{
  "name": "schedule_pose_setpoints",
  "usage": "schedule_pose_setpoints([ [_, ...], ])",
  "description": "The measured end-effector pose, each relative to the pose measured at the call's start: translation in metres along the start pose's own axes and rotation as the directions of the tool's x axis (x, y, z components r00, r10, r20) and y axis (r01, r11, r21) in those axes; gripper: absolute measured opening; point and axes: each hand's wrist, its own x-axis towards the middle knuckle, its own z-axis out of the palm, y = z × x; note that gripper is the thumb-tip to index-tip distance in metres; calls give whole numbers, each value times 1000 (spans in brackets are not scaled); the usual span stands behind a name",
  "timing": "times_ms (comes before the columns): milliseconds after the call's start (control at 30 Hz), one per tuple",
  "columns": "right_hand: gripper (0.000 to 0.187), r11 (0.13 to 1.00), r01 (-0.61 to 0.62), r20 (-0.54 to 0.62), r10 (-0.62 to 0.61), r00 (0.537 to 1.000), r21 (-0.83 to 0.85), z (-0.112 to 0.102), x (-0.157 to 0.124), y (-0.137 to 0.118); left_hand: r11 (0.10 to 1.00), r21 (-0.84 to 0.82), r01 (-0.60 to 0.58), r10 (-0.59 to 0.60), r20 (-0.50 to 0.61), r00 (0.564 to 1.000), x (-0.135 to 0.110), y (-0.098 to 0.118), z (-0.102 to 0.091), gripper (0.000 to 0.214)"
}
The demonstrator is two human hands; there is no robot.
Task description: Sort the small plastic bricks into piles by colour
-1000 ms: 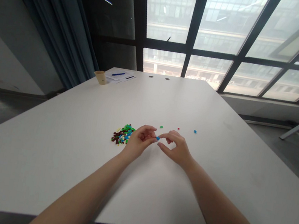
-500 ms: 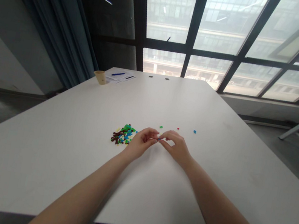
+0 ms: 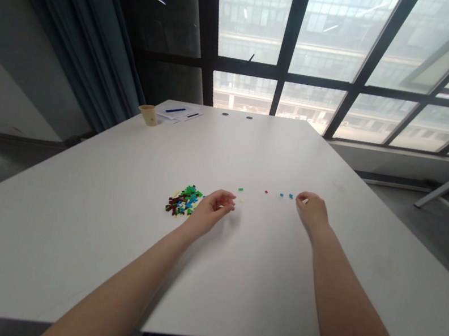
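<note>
My left hand (image 3: 212,207) hovers over the table just right of a pile of small plastic building bricks (image 3: 184,201). Its fingers are curved, with a gap between thumb and fingertips, and nothing shows in them. A tiny yellow brick (image 3: 241,200) lies just beyond those fingertips. Further right, my right hand (image 3: 314,210) is at the table with thumb and fingers pinched together; whatever they may hold is too small to make out. Beside its fingertips lie two small blue bricks (image 3: 281,195). A red brick (image 3: 266,192) and a green brick (image 3: 240,189) lie further left in the same row.
The white table (image 3: 258,277) extends toward large windows. At its far left stand a paper cup (image 3: 148,115) and some papers (image 3: 173,116) with a blue pen (image 3: 175,110) on top. Brown, green, blue and yellow bricks mix in the pile.
My hands were together over the table with a small blue piece between them. My right hand has since moved right, away from the left. A second blue brick now shows in the row.
</note>
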Motion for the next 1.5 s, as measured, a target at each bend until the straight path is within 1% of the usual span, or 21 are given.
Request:
schedule_pose_setpoints([
  [100, 27, 999, 42, -6, -43, 999, -17, 2, -1, 6, 1000, 16, 5, -5, 3, 1000, 0, 1, 0, 26],
  [167, 32, 997, 33, -26, -35, 999, -75, 2, -2, 3, 1000, 28, 7, -7, 5, 1000, 0, 1, -1, 26],
  [233, 33, 990, -42, -36, 38, 999, -133, 0, 0, 0, 999, 43, 9, -10, 1, 1000, 0, 2, -1, 25],
  [300, 31, 977, -132, -22, 130, 991, -169, 0, 6, -3, 998, 66, 10, -10, 0, 1000, 0, 2, -1, 25],
  [400, 29, 958, -186, 64, 205, 977, -217, 1, 20, -7, 993, 118, 7, -7, 4, 1000, 0, 3, -1, 23],
  [500, 29, 943, -191, 152, 238, 959, -273, 5, 36, -14, 988, 155, 6, -6, -1, 1000, 1, 3, -1, 21],
  [600, 27, 925, -194, 203, 269, 941, -326, 10, 45, -22, 986, 165, 7, -6, -9, 1000, 1, 5, -2, 20],
  [700, 22, 928, -178, 206, 255, 945, -328, 14, 49, -28, 985, 173, 8, -6, -11, 1000, 1, 7, -4, 20],
  [800, 21, 937, -154, 183, 219, 958, -314, 14, 45, -35, 982, 190, 7, -5, -12, 1000, 0, 10, -6, 21],
  [867, 21, 969, -101, 159, 139, 978, -226, 11, 38, -43, 981, 194, 0, 3, -15, 1000, 0, 10, -7, 21],
  [933, 19, 1000, 9, 125, -6, 992, -19, 7, 23, -57, 982, 190, -3, 8, -24, 1000, 0, 10, -7, 21],
  [967, 18, 991, 74, 103, -86, 991, 112, 4, 14, -66, 983, 186, 3, 3, -30, 1000, 0, 9, -7, 21],
  [1033, 17, 933, 175, 60, -203, 977, 313, -4, -8, -87, 985, 170, 28, -23, -32, 999, -1, 7, -6, 20],
  [1133, 17, 834, 261, 26, -313, 950, 486, -16, -39, -115, 989, 119, 87, -86, -6, 996, -1, 3, -4, 22],
  [1233, 19, 756, 278, 18, -358, 934, 593, -26, -57, -131, 988, 44, 145, -147, 29, 989, -1, 1, -2, 25],
  [1333, 20, 708, 278, 8, -371, 928, 649, -30, -62, -136, 986, -3, 169, -169, 48, 985, -1, 2, 0, 27],
  [1433, 18, 687, 288, 6, -392, 920, 667, -30, -63, -137, 987, 2, 160, -160, 44, 986, -1, 3, 0, 27],
  [1500, 17, 692, 305, 4, -407, 914, 655, -30, -59, -135, 989, 15, 150, -151, 43, 988, -1, 2, -1, 27],
])
